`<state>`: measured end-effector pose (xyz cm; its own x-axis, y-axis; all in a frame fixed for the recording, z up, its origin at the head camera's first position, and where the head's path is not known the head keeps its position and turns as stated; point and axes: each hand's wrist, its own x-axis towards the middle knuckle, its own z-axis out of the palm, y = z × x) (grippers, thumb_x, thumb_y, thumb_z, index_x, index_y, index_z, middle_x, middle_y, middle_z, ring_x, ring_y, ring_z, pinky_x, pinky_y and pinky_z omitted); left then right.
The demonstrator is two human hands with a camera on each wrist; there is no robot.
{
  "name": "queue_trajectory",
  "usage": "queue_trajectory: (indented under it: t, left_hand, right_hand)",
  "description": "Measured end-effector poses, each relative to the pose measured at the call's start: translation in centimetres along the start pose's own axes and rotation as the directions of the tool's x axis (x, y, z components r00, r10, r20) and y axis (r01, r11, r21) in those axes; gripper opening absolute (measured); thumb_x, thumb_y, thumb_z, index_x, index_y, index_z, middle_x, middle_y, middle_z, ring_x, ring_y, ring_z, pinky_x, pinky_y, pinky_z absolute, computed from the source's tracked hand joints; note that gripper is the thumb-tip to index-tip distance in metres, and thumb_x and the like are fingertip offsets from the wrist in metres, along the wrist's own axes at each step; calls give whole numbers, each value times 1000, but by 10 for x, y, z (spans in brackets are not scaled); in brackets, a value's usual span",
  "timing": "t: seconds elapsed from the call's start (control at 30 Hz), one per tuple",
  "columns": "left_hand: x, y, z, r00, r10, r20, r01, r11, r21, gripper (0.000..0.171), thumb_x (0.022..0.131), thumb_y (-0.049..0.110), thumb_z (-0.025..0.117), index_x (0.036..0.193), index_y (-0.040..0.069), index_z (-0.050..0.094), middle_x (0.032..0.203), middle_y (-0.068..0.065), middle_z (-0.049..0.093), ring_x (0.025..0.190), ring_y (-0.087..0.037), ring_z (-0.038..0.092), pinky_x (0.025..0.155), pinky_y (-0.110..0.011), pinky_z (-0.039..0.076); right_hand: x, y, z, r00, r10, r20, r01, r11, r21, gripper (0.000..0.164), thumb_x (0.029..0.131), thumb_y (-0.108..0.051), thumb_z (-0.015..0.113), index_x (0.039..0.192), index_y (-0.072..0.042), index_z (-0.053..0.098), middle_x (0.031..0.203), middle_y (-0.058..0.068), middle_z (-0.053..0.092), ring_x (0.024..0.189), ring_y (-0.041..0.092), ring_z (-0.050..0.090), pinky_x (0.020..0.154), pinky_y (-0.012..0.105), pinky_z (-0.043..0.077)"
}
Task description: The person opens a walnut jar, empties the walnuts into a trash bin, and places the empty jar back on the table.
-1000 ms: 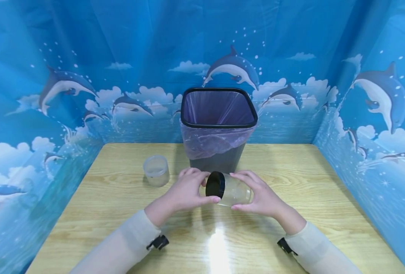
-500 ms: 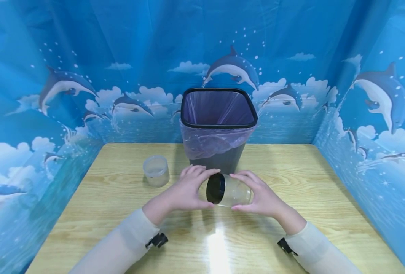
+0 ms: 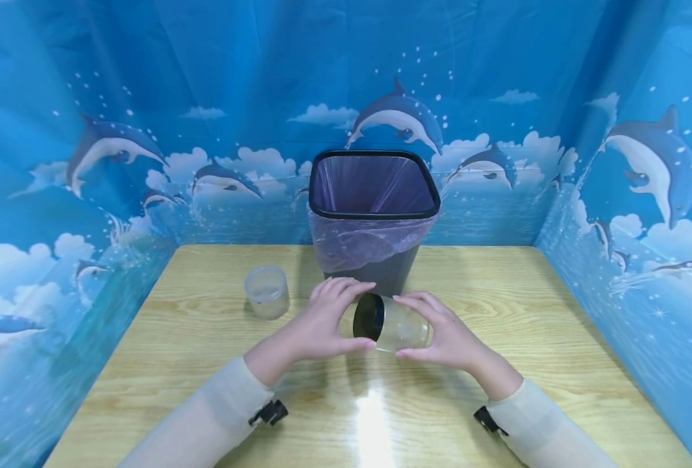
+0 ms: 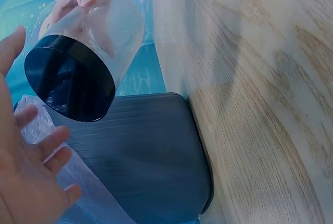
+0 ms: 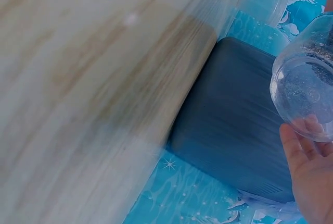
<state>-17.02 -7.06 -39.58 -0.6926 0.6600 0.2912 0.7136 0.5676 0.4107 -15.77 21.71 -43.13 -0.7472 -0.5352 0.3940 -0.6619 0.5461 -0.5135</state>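
A clear jar (image 3: pixel 404 325) with a black screw lid (image 3: pixel 369 317) lies on its side in the air over the table, lid toward the left. My right hand (image 3: pixel 448 335) grips the jar's body near its base, thumb below and fingers above. In the right wrist view the round base of the jar (image 5: pixel 307 86) faces the camera. Around the lid my left hand (image 3: pixel 322 325) is spread, thumb and forefinger on opposite sides. The left wrist view shows the left fingers (image 4: pixel 49 143) loosely extended, with a gap between them and the lid (image 4: pixel 70 81).
Behind the hands stands a dark grey trash bin (image 3: pixel 375 276) with a purple liner bag (image 3: pixel 363 244) folded over its rim. A translucent plastic cup (image 3: pixel 267 292) is upright on the wooden table (image 3: pixel 205 364), left of the bin. Dolphin-print curtains (image 3: pixel 264 130) enclose the table.
My left hand's fingers come off the lid and swing up and back around it; its thumb shifts down, then up again. The right hand and jar stay put.
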Motion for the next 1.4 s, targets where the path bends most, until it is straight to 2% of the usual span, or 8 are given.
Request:
queue_trajectory:
  t: [0.17, 0.3, 0.43, 0.57, 0.87, 1.2, 1.4]
  left_hand:
    - [0, 3, 1, 993, -109, 42, 110, 994, -5, 94, 87, 71, 58, 157, 16, 31, 147, -6, 49, 138, -27, 39, 116, -57, 20]
    - [0, 5, 3, 971, -222, 88, 222, 975, 11, 90, 89, 74, 52, 155, 16, 37, 135, -4, 60, 128, -26, 51, 112, -54, 32]
    - [1, 5, 5, 951, -291, 99, 290, 957, 26, 81, 90, 72, 52, 148, 16, 47, 115, -3, 69, 104, -22, 63, 93, -46, 49]
    - [1, 6, 8, 946, -306, 106, 303, 952, 43, 76, 92, 70, 51, 143, 14, 52, 98, 2, 68, 88, -18, 65, 80, -38, 52]
    - [1, 8, 9, 931, -345, 119, 343, 939, 34, 80, 89, 74, 51, 142, 14, 53, 86, 11, 63, 82, -14, 64, 76, -36, 52]
    - [1, 6, 12, 946, -310, 91, 306, 950, 54, 83, 86, 76, 54, 141, 14, 54, 82, 12, 61, 72, -8, 58, 67, -30, 49]
    - [1, 4, 10, 953, -279, 116, 277, 960, 38, 88, 84, 78, 55, 147, 17, 48, 91, 8, 62, 71, -8, 54, 66, -29, 48]
  right_hand:
    - [0, 1, 1, 1000, -6, -5, 6, 1000, -5, 90, 72, -52, 87, 149, -27, 47, 140, -3, 49, 126, 23, 52, 101, 53, 46]
    - [1, 1, 1, 1000, -3, -5, 3, 1000, -4, 90, 72, -52, 87, 149, -26, 47, 139, -3, 50, 125, 24, 52, 100, 53, 46]
    - [1, 0, 1, 1000, 5, -1, -5, 1000, 1, 90, 72, -52, 87, 148, -22, 48, 139, -3, 50, 125, 24, 52, 100, 54, 46]
    - [1, 0, 1, 1000, 10, 4, -10, 1000, -4, 90, 73, -53, 86, 149, -23, 48, 139, -2, 50, 124, 26, 53, 99, 55, 47]
    - [-1, 0, 2, 1000, 22, 13, -22, 1000, -5, 90, 73, -55, 84, 150, -29, 46, 140, -2, 49, 126, 26, 51, 99, 56, 46]
    - [0, 1, 3, 1000, 23, 14, -23, 1000, -16, 90, 73, -57, 84, 149, -27, 46, 140, -2, 50, 126, 24, 51, 99, 55, 46]
    - [0, 0, 2, 999, 31, 25, -30, 999, -12, 89, 74, -57, 83, 149, -26, 46, 141, -1, 49, 126, 26, 51, 98, 57, 47]
